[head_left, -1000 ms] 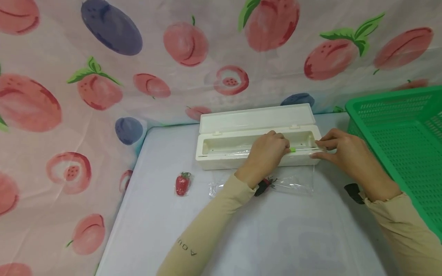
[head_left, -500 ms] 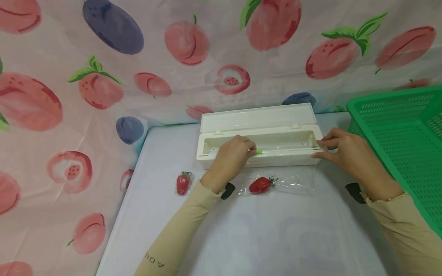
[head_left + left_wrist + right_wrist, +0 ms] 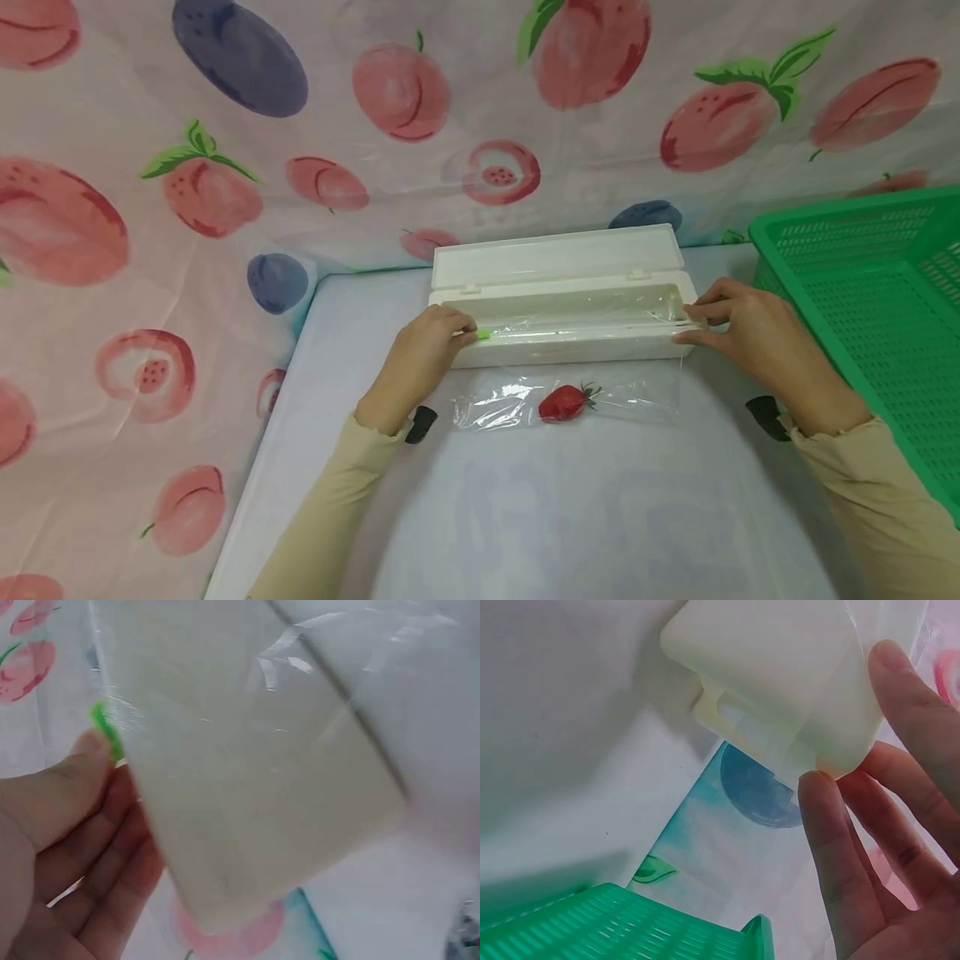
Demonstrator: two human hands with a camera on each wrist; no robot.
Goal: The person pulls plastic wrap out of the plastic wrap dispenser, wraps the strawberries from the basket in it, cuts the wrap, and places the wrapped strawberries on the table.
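White dispenser box (image 3: 562,321) lies along the bench's (image 3: 570,517) far edge, lid open and leaning back toward the fruit-print cloth. Left hand (image 3: 420,362) at the box's left end, thumb and fingers pinching the small green slider (image 3: 483,334) on the front rail. Right hand (image 3: 750,329) grips the box's right end, fingers curled around the corner. Clear film (image 3: 577,400) hangs over the box's front and spreads onto the bench just before it. One strawberry (image 3: 564,402) rests on the film. Green basket (image 3: 877,300) at the bench's right edge.
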